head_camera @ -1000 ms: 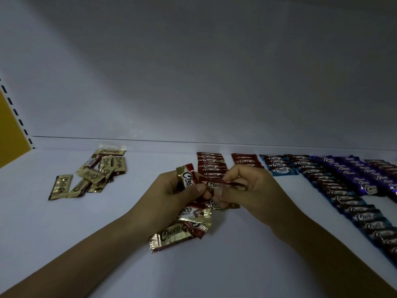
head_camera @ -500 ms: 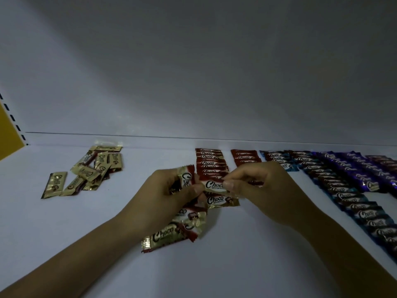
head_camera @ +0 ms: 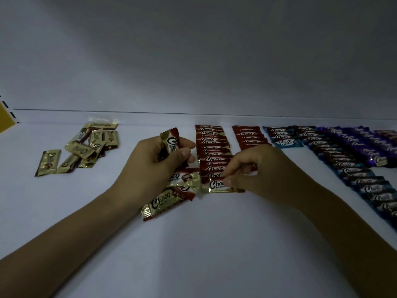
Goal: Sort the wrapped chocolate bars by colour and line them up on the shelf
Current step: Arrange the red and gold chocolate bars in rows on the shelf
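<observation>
A yellow panel (head_camera: 4, 119) is showing at the far left edge, a white strip (head_camera: 10, 110) with black slots is running beside it, and a plain grey wall (head_camera: 193, 61) is rising behind.

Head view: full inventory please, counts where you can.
gold bars: roughly a dozen, gold, loose heap far left
long red row: overlapped, count unclear, red, centre
short red row: about five, red, right of the long one
light-blue row: about four, light blue, right of the reds
dark-blue row: many, dark blue, diagonal toward the right edge
purple rows: count unclear, purple, far right
loose bars: at least three, red and gold, under left hand
shelf: one, white
yellow panel: one, yellow, left edge
left hand: grips held bar, red
right hand: pinches front bar, red, near end of long row
</observation>
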